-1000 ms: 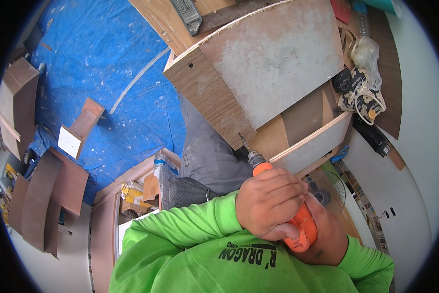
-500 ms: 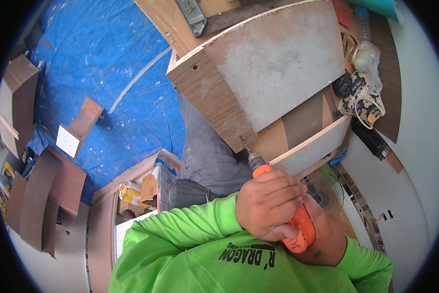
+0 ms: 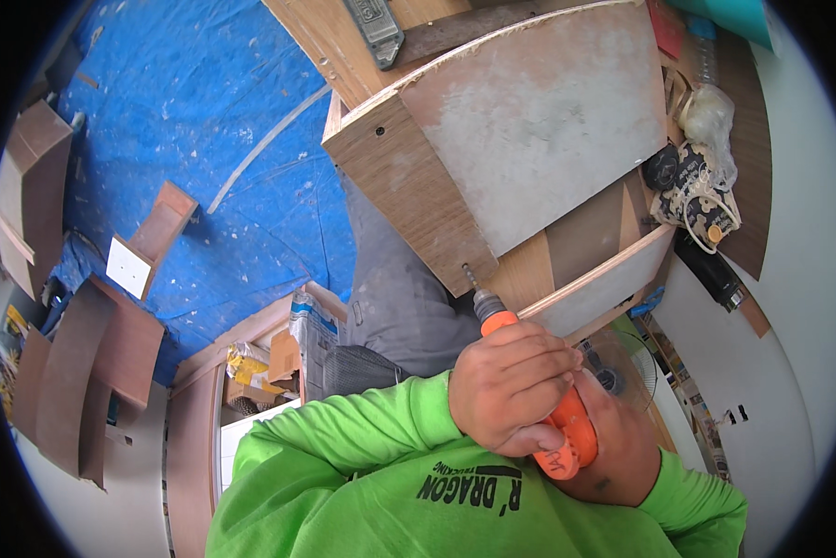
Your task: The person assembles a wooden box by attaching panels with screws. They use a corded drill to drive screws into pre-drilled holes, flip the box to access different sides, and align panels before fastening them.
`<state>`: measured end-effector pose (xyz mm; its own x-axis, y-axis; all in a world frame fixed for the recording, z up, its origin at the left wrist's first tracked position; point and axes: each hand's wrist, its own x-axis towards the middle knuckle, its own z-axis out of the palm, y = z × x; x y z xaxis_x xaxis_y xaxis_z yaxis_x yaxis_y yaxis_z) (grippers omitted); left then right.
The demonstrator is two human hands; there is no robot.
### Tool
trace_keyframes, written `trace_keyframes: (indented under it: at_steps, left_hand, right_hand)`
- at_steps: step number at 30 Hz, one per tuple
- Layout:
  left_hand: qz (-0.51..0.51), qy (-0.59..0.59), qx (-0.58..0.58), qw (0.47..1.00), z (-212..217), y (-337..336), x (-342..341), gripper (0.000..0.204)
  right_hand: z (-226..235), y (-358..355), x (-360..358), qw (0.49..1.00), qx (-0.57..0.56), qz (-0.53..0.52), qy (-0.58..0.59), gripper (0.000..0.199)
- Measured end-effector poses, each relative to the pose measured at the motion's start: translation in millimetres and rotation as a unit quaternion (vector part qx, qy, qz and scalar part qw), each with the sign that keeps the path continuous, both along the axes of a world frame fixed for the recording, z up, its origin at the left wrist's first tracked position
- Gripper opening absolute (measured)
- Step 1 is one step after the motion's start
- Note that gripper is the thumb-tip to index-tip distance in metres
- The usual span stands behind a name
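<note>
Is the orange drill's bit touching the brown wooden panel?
Touching: in the head view the drill bit tip meets the wooden panel near its lower corner, no gap visible.

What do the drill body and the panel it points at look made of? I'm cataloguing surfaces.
The drill, held by both the left hand and right hand, looks like glossy orange plastic. The panel seems wood-grain laminated board: brown streaked face, paler edge.

Bright lime-green long-sleeved shirt (image 3: 362, 484) (dark chest print), grey trousers (image 3: 394, 288), bare hands
</note>
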<state>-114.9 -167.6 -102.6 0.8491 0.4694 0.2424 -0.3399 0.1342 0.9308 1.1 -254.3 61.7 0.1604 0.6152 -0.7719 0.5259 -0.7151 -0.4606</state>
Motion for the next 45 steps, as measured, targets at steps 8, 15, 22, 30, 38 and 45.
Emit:
trace_keyframes:
  at_steps: [8, 15, 22, 30, 38, 45]
  left_hand:
    - [-0.001, 0.006, 0.005, 1.0, 3.3, 2.1, 5.4, 0.066]
    - [-0.008, -0.004, 0.041, 0.999, 2.6, -1.1, 5.0, 0.066]
    - [-0.01, 0.013, 0.043, 0.999, 6.0, -1.6, 9.0, 0.065]
    - [-0.012, 0.008, 0.049, 0.999, 10.4, -6.0, 5.5, 0.062]
    - [-0.024, 0.013, 0.053, 0.998, 2.7, -9.9, 7.6, 0.059]
    - [-0.025, 0.002, 0.055, 0.998, -6.9, -11.9, 5.4, 0.059]
  right_hand:
    - [-1.7, -7.4, -1.8, 0.997, -0.021, -0.07, 0.014, 0.09]
    - [6.6, -17.6, 1.6, 0.987, -0.071, -0.123, 0.072, 0.094]
    - [8.5, -28.9, -0.6, 0.992, -0.038, -0.117, 0.011, 0.085]
    - [17.8, -32.2, -10.3, 0.992, -0.023, -0.119, -0.017, 0.08]
    - [13.8, -33.7, -10.6, 0.993, -0.024, -0.11, -0.035, 0.081]
    - [8.6, -40.6, -15.0, 0.986, -0.052, -0.153, -0.032, 0.082]
